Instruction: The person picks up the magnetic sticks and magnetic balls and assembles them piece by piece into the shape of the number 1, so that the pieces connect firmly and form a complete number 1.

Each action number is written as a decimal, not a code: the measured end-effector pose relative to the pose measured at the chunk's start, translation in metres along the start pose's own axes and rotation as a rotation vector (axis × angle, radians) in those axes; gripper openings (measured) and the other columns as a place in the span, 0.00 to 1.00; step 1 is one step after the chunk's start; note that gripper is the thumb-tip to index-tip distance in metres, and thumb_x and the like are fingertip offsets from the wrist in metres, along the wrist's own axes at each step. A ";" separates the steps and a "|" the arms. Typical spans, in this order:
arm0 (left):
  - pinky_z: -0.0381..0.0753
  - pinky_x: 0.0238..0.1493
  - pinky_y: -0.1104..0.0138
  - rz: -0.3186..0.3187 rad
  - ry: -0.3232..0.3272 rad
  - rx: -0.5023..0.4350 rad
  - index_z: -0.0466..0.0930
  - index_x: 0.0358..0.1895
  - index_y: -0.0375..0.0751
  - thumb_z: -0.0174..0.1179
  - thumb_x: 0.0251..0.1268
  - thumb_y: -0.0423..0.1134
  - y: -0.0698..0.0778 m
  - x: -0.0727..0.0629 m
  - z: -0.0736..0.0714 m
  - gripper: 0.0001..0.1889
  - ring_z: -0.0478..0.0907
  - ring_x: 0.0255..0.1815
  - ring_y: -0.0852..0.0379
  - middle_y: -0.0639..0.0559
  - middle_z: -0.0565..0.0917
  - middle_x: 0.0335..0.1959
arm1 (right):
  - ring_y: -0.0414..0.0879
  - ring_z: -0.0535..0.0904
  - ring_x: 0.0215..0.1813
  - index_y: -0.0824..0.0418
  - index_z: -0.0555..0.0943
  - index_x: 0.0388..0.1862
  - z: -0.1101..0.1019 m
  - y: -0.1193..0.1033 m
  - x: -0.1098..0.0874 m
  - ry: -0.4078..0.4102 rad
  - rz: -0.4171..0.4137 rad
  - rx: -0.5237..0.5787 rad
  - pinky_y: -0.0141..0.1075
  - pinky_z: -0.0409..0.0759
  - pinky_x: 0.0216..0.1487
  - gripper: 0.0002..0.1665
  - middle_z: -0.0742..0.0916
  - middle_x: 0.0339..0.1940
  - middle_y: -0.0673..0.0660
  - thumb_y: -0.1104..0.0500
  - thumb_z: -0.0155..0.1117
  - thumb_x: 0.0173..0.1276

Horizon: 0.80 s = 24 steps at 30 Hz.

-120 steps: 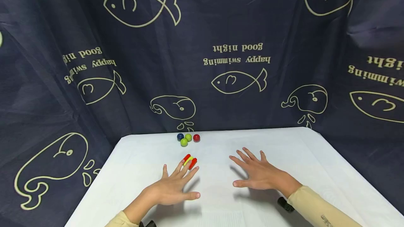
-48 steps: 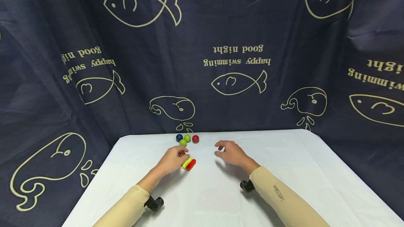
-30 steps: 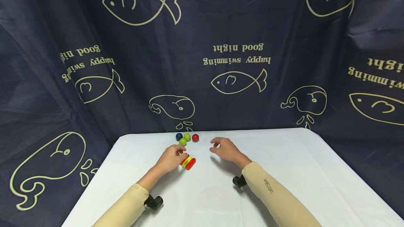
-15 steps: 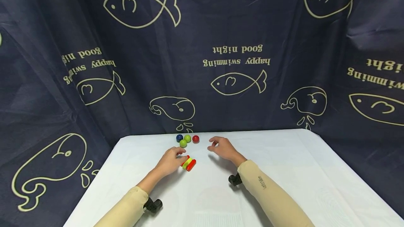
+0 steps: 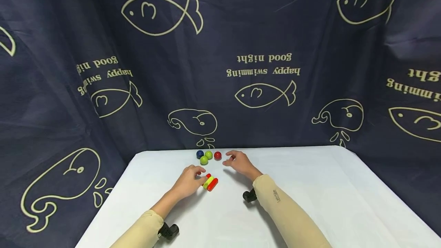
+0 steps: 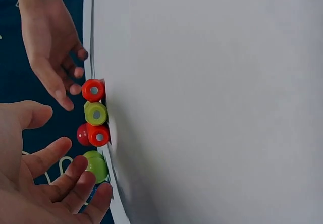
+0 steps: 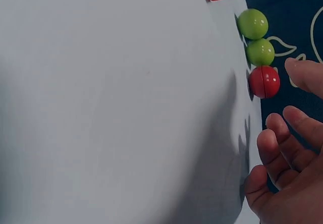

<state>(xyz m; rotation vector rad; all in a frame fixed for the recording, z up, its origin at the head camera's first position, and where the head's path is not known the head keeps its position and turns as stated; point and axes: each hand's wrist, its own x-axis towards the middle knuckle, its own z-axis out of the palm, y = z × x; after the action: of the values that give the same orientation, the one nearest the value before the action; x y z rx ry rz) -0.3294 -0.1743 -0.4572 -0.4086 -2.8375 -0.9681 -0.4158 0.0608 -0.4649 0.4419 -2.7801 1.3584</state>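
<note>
Beside the three short rods, my left hand (image 5: 187,182) hangs with bent fingers and nothing between them. The rods lie side by side: a red rod (image 5: 213,184), a yellow-green rod (image 6: 96,113) and another red rod (image 5: 208,176), partly behind my thumb. The left wrist view shows round grey centres in their ends. My right hand (image 5: 240,162), fingers loosely bent and empty, is just right of a glossy red ball (image 7: 264,81). Left of that ball sit two green balls (image 7: 253,23) (image 5: 204,160) and a dark blue ball (image 5: 200,154).
A white-covered table (image 5: 293,202) spreads under both hands. A dark blue curtain (image 5: 206,49) with fish and whale drawings hangs right behind its far edge, close to the balls. Black wrist devices (image 5: 169,232) sit under both forearms.
Both hands, spread flat near the front at first, have reached forward and their fingers have bent. The right hand has since drifted left to the red ball; the left stays by the rods.
</note>
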 end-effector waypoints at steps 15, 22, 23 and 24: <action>0.76 0.49 0.54 0.065 0.012 0.024 0.85 0.53 0.38 0.65 0.65 0.42 0.002 -0.007 0.001 0.17 0.77 0.46 0.50 0.45 0.83 0.42 | 0.49 0.77 0.42 0.61 0.82 0.61 0.009 -0.004 0.022 0.040 0.133 0.110 0.38 0.76 0.41 0.28 0.84 0.44 0.58 0.53 0.72 0.63; 0.75 0.44 0.57 0.065 0.010 0.048 0.85 0.52 0.39 0.66 0.63 0.42 0.000 -0.010 0.003 0.17 0.76 0.43 0.51 0.48 0.82 0.39 | 0.48 0.78 0.41 0.62 0.82 0.61 0.015 -0.004 0.029 0.027 0.140 0.116 0.36 0.77 0.39 0.29 0.86 0.44 0.57 0.54 0.73 0.63; 0.75 0.44 0.58 0.067 0.010 0.048 0.85 0.52 0.39 0.66 0.63 0.42 0.000 -0.010 0.004 0.16 0.76 0.43 0.51 0.49 0.82 0.39 | 0.47 0.78 0.40 0.62 0.82 0.61 0.014 -0.004 0.031 0.027 0.141 0.116 0.36 0.77 0.38 0.29 0.86 0.44 0.57 0.54 0.73 0.62; 0.75 0.44 0.58 0.071 0.010 0.047 0.85 0.51 0.40 0.65 0.63 0.42 0.000 -0.009 0.004 0.16 0.76 0.43 0.52 0.49 0.82 0.39 | 0.47 0.78 0.40 0.62 0.82 0.61 0.014 -0.004 0.032 0.033 0.145 0.120 0.35 0.76 0.38 0.29 0.86 0.44 0.57 0.54 0.73 0.62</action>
<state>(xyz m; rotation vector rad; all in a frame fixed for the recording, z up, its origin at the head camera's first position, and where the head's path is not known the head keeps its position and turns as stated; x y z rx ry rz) -0.3205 -0.1734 -0.4620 -0.4949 -2.8096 -0.8863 -0.4440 0.0400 -0.4659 0.2218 -2.7620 1.5521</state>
